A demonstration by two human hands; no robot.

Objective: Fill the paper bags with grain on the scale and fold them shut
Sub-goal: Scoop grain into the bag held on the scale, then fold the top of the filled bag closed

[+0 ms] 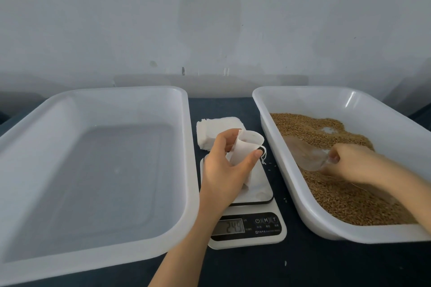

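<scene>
left hand pinching open paper bag over scale; right hand gripping clear scoop in grain

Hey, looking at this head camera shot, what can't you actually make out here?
- Scale display: digits blurred, reading uncertain.
- Button labels: too small to read.
- Inside the bag: hidden by its wall and the left hand.
- Clear scoop: see-through, so any grain in it is unclear; handle covered by the right hand.
- Grain tray: near right corner cut off by the frame edge.
</scene>
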